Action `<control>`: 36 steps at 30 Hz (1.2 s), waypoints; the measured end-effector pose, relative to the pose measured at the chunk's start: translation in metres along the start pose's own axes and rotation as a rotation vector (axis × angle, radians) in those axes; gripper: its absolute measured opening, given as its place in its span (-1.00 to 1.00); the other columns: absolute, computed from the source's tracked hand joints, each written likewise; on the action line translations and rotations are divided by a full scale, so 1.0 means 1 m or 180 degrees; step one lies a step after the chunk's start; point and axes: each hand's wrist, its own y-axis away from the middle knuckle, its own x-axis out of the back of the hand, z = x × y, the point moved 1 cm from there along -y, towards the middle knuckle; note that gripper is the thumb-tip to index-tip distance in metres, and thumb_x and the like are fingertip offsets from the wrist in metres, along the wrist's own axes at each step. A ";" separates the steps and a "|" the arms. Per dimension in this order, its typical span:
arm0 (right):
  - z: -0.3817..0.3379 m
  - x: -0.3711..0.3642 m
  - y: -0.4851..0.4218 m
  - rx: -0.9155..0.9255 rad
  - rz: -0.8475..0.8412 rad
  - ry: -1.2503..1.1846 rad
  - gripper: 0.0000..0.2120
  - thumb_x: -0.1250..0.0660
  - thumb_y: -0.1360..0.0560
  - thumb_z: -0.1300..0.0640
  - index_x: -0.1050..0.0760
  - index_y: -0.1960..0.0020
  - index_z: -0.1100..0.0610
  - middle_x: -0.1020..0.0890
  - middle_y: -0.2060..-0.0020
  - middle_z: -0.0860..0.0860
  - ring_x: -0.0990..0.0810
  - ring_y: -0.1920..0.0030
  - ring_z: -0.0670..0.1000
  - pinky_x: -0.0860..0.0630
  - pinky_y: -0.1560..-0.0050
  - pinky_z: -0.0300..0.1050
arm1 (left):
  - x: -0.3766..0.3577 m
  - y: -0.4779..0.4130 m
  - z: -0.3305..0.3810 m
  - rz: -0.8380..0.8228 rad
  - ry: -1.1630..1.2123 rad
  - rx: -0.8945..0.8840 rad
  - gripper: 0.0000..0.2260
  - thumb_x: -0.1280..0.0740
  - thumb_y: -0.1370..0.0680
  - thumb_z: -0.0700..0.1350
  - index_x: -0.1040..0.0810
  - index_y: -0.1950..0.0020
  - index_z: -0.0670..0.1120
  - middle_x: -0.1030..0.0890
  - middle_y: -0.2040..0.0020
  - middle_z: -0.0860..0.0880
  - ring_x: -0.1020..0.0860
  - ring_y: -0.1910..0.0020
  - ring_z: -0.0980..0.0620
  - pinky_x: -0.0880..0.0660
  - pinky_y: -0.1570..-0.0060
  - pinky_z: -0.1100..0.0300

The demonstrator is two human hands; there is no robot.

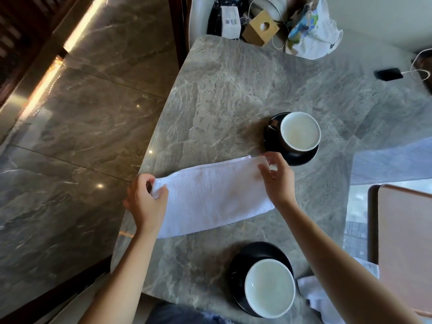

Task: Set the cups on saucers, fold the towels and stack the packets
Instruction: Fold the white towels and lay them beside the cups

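Note:
A white towel (212, 195) lies folded into a long band across the grey stone table (233, 90). My left hand (145, 199) pinches its left end at the table's edge. My right hand (277, 178) rests over its right end with the fingers spread. A black cup with a white inside (300, 132) stands on a black saucer (301, 159) just beyond my right hand. A second such cup (270, 287) sits on its black saucer (247, 256) near me. Another white towel (315, 293) lies crumpled at the lower right, partly under my right arm.
At the table's far end are a wooden box (260, 28), a dark package with a white label (230, 21), a printed plastic bag (313, 31) and a white cable. A black charger (389, 74) lies far right. A brown chair (406, 242) stands at right.

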 end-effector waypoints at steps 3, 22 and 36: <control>-0.002 -0.006 -0.007 0.0008 -0.0082 0.0158 -0.95 -0.30 -0.51 0.13 -0.46 0.06 -0.01 -0.55 0.20 -0.17 -0.55 0.18 -0.10 -0.54 0.09 -0.09 | 0.004 0.002 -0.006 -0.0195 0.0330 0.0070 -0.82 -0.35 -0.42 -0.26 -0.41 0.09 -0.05 -0.49 0.24 0.00 -0.50 0.21 -0.12 -0.43 0.22 0.03; -0.012 -0.021 -0.024 0.0274 -0.0576 0.1540 -0.80 -0.15 -0.57 -0.02 -0.33 -0.01 0.12 -0.63 0.16 0.14 -0.56 0.18 0.27 -0.41 0.28 -0.02 | 0.009 0.003 -0.014 0.0161 -0.0181 -0.0078 -0.85 -0.30 -0.46 -0.07 -0.59 0.10 -0.11 -0.65 0.24 -0.09 -0.57 0.18 -0.19 -0.46 0.00 -0.13; -0.014 -0.029 -0.025 -0.0063 -0.0519 0.1455 -0.82 -0.24 -0.49 -0.02 -0.37 0.03 0.08 -0.59 0.13 0.06 -0.56 0.11 0.17 -0.38 0.24 -0.08 | 0.005 0.001 -0.022 0.0476 -0.0369 0.0447 -0.83 -0.28 -0.49 -0.11 -0.52 -0.06 -0.06 -0.58 -0.04 -0.10 -0.44 -0.11 -0.18 -0.26 -0.15 -0.06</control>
